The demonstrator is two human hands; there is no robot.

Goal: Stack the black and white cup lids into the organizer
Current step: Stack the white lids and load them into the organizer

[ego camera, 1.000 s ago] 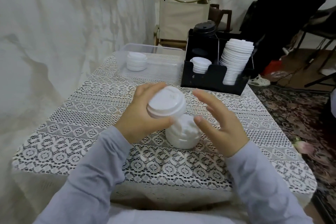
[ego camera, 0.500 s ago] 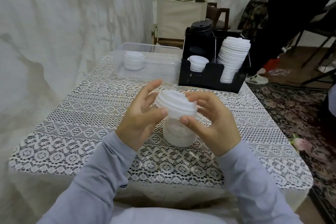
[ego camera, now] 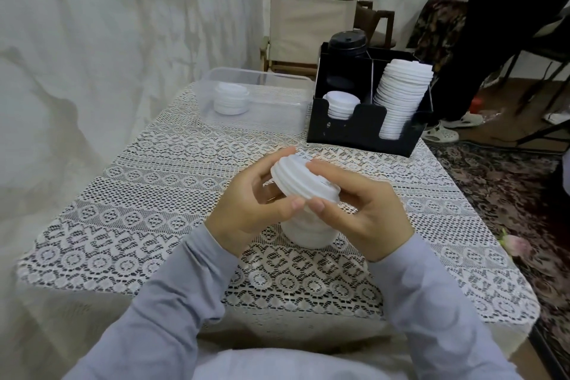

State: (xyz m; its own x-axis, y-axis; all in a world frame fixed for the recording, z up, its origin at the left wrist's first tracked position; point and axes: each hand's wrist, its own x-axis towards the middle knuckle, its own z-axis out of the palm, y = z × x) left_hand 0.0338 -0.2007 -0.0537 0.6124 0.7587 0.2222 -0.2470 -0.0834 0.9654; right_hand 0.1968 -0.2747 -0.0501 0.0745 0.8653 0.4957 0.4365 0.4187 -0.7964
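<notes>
Both hands hold a small tilted stack of white lids above the table's middle. My left hand grips its left side and my right hand grips its right side, thumbs meeting at the near rim. Under them another stack of white lids sits on the lace cloth. At the back right stands the black organizer. It contains a tall leaning stack of white lids, a short white stack and black lids at the rear.
A clear plastic bin at the back holds a few more white lids. The lace-covered table drops off at the near and right edges. A folding chair and a standing person's legs are behind the table.
My right hand came in and took hold of the lids that my left hand had lifted. The stack now tilts between both hands, a little farther from me.
</notes>
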